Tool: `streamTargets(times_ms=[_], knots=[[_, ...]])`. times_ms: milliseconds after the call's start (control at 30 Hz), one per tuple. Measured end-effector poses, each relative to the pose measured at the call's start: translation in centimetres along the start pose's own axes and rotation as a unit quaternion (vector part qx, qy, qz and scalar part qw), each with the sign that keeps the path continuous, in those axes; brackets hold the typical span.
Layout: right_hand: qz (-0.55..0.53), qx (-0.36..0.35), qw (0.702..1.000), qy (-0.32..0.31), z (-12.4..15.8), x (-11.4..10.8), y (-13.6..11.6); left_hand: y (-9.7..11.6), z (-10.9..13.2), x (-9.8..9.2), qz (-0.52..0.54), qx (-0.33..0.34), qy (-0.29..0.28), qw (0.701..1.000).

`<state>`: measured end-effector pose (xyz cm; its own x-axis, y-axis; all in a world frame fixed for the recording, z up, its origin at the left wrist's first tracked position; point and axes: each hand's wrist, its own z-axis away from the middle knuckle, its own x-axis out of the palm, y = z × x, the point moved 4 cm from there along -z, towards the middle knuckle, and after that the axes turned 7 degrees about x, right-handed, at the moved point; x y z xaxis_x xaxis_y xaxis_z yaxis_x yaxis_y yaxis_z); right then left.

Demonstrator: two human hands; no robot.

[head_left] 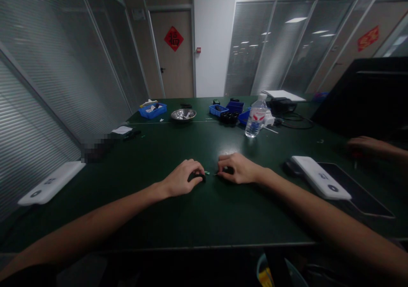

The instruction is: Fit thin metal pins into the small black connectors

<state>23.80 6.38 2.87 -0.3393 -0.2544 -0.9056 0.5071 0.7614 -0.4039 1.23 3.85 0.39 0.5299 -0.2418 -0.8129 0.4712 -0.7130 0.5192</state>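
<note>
Low over the dark green table (178, 223), my left hand (182, 178) is closed in a pinch on a small black piece (203, 177). A little green part (207, 173) shows at its fingertips, too small to name; I cannot tell whether it is joined to the black piece. Just to the right, my right hand (241, 168) pinches a tiny thin piece (216, 174), its tip pointing at the green part. A narrow gap separates the two hands.
Farther back stand a metal bowl (184, 116), a blue basket (153, 111) and a water bottle (256, 117). At right lie a white power bank-like device (320, 177), a dark pad (357, 189) and another person's hand (366, 143). A similar white device (52, 182) lies left.
</note>
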Motion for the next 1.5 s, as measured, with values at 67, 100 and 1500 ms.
streamTargets(times_ms=[67,100,1500], knots=[[0.004,0.014,1.0,0.006,0.1,-0.4,0.8,0.2,0.0,-0.2,0.019,0.022,-0.021,0.999],[0.01,0.023,1.0,0.01,0.1,-0.5,1.3,0.3,0.0,-0.3,0.029,0.037,-0.033,0.998],[0.195,0.311,0.903,0.224,-10.7,-0.6,15.2,-0.4,0.7,-1.2,0.03,0.038,-0.027,0.998]])
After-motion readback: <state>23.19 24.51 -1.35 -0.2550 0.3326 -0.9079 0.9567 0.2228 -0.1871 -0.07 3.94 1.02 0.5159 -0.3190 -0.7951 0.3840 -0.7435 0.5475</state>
